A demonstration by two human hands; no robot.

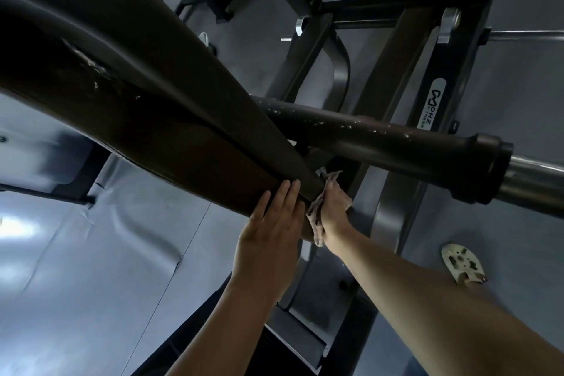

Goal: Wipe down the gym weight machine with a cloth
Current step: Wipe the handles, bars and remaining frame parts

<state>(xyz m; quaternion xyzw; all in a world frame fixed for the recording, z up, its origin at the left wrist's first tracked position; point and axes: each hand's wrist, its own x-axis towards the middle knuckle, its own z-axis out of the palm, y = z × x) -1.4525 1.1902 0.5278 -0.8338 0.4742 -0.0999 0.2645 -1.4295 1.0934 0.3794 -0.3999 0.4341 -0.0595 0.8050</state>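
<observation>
From the head camera, the person leans over the weight machine's thick dark arm [158, 119], which slopes down toward both hands. The left hand [268, 238] lies flat on the near end of that arm, fingers straight and close together, gripping nothing, seemingly steadying it. Just to its right, touching the same end, the right hand [331, 207] is bunched around a pale cloth [316, 217], whose folds spill above and below the fingers.

Beyond the right hand a second dark bar [366, 131] crosses away to the right, speckled with pale flecks and ending in a chrome sleeve [534, 177]. A sandalled foot [462, 264] stands on the grey floor [91, 268], off to the right of the forearm.

The wiping looks underway at the joint. Next, I'd guess, the cloth must travel along the flecked bar with firm pressure.
</observation>
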